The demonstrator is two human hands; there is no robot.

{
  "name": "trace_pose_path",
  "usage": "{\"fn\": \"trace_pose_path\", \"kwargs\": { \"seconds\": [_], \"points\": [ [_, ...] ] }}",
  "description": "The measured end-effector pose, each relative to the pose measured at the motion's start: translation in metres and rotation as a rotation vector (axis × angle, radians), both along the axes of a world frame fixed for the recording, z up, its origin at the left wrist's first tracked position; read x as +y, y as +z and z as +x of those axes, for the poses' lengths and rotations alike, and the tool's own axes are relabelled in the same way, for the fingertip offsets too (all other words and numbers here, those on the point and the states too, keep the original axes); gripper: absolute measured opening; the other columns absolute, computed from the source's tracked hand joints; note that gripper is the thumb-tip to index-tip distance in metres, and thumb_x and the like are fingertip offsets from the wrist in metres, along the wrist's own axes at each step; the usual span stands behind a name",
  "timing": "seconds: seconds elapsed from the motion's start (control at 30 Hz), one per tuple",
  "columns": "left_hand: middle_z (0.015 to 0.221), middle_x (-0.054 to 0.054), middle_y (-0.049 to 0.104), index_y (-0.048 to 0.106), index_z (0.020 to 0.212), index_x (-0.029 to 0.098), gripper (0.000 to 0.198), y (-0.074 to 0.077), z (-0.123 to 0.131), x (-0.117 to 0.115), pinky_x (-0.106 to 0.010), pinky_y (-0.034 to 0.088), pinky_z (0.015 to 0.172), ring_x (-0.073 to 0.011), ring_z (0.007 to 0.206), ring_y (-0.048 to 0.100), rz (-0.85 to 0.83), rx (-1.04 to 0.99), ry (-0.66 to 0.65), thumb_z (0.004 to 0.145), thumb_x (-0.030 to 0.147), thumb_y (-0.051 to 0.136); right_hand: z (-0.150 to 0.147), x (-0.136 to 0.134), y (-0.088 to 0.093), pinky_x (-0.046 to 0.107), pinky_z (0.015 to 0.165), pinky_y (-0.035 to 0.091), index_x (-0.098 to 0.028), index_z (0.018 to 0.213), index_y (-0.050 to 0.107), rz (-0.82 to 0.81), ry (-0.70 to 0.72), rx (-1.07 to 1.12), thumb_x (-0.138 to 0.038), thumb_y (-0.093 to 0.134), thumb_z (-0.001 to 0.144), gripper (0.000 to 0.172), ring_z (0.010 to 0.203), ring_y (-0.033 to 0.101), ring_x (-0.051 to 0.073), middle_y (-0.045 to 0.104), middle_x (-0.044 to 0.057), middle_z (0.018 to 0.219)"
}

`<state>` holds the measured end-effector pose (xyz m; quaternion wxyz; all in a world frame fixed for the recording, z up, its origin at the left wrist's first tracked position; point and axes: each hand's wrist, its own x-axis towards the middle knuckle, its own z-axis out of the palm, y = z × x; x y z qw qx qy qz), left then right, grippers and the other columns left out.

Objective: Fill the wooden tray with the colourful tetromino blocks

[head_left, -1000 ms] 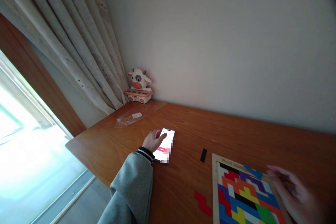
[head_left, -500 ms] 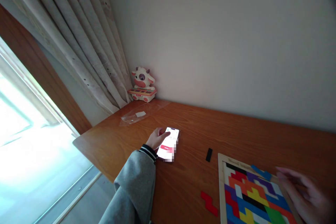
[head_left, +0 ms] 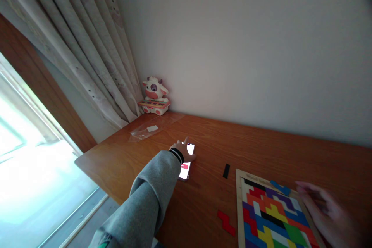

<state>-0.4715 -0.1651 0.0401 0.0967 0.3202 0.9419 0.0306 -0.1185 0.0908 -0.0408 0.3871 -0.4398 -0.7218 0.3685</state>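
My left hand [head_left: 186, 151], in a grey sleeve with a striped cuff, reaches over a phone [head_left: 184, 171] with a lit screen. Its fingers are spread and cover the phone's middle. At the right, my right hand [head_left: 325, 211] is slightly blurred, fingers loosely bent and apart, with nothing seen in it. It is beside the right edge of a wooden block puzzle board [head_left: 239, 209] filled with coloured pieces. Closest to its fingertips is a blue puzzle piece [head_left: 280, 188], lying on the board's upper rim.
Left of the board, a black bar piece [head_left: 226, 171] and a red zigzag piece [head_left: 226, 223] lie on the wooden table [head_left: 209, 139]. A cow toy with a keyboard [head_left: 154, 97] stands in the back corner, behind a clear plastic bag [head_left: 142, 131]. A curtain [head_left: 87, 46] hangs at left.
My left hand has moved right across the phone, from its left edge to over its middle, and its fingers have spread. My right hand stays beside the board. The view has shifted slightly.
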Motion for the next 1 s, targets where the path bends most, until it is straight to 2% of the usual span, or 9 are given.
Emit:
{"fn": "trace_pose_path", "kwargs": {
  "seconds": [0.1,0.27,0.5,0.67,0.8,0.83,0.9,1.0],
  "points": [
    [0.137,-0.027,0.048,0.019,0.153,0.018,0.105,-0.002,0.006,-0.004,-0.054,0.047,0.088,-0.0460,0.113,0.058,-0.023,0.047,-0.017,0.069,0.069,0.055,0.003,0.002,0.002,0.044,0.064,0.059,-0.037,0.094,0.067,-0.104,0.095,-0.015,-0.062,0.063,0.070,0.035,0.083,0.071,0.031,0.072,0.009,0.101],
    [0.134,-0.024,0.051,0.017,0.154,0.020,0.105,0.003,0.016,-0.013,-0.050,0.048,0.089,-0.0425,0.111,0.060,-0.036,0.080,-0.055,0.068,0.065,0.059,0.002,0.002,0.007,0.044,0.070,0.058,-0.023,0.096,0.066,-0.046,0.109,-0.052,-0.064,0.060,0.068,0.049,0.084,0.070,0.031,0.071,0.011,0.100],
    [0.130,-0.019,0.054,0.013,0.154,0.027,0.100,0.003,0.052,-0.028,-0.051,0.049,0.086,-0.0405,0.107,0.061,-0.009,0.120,-0.098,0.071,0.056,0.060,-0.001,-0.002,0.009,0.036,0.065,0.056,-0.021,0.097,0.066,0.036,0.125,0.000,-0.060,0.058,0.074,0.046,0.081,0.067,0.026,0.070,0.010,0.096],
    [0.135,-0.016,0.052,0.020,0.153,0.026,0.090,-0.005,0.078,-0.040,-0.050,0.046,0.093,-0.0367,0.109,0.060,0.066,0.167,-0.188,0.073,0.042,0.057,-0.002,-0.006,0.012,0.038,0.077,0.054,-0.020,0.098,0.064,0.130,0.122,0.032,-0.057,0.053,0.082,0.041,0.088,0.065,0.025,0.068,0.010,0.101],
    [0.135,-0.016,0.054,0.031,0.149,0.021,0.083,-0.010,0.082,-0.050,-0.051,0.038,0.104,-0.0360,0.121,0.052,0.129,0.131,-0.240,0.072,0.041,0.057,-0.003,-0.007,0.014,0.038,0.078,0.053,-0.021,0.097,0.064,0.186,0.095,0.071,-0.051,0.052,0.086,0.035,0.089,0.064,0.024,0.068,0.009,0.099],
    [0.137,-0.016,0.053,0.031,0.148,0.020,0.083,-0.011,0.081,-0.053,-0.047,0.038,0.105,-0.0343,0.123,0.052,0.159,0.103,-0.274,0.072,0.042,0.057,-0.003,-0.008,0.014,0.038,0.078,0.053,-0.021,0.097,0.064,0.197,0.090,0.079,-0.051,0.052,0.086,0.034,0.089,0.064,0.024,0.068,0.009,0.100],
    [0.141,-0.015,0.050,0.029,0.149,0.020,0.091,-0.014,0.079,-0.063,-0.046,0.041,0.105,-0.0350,0.125,0.051,0.200,0.069,-0.237,0.066,0.039,0.061,-0.002,-0.008,0.015,0.038,0.078,0.053,-0.021,0.097,0.063,0.208,0.086,0.091,-0.050,0.051,0.088,0.033,0.090,0.064,0.024,0.067,0.009,0.101],
    [0.145,-0.011,0.048,0.027,0.149,0.025,0.095,-0.020,0.083,-0.087,-0.043,0.041,0.108,-0.0337,0.130,0.048,0.269,0.019,-0.274,0.063,0.032,0.066,0.000,-0.008,0.016,0.039,0.078,0.053,-0.020,0.096,0.063,0.198,0.074,0.120,-0.049,0.051,0.089,0.032,0.088,0.063,0.024,0.067,0.009,0.100]
  ]
}}
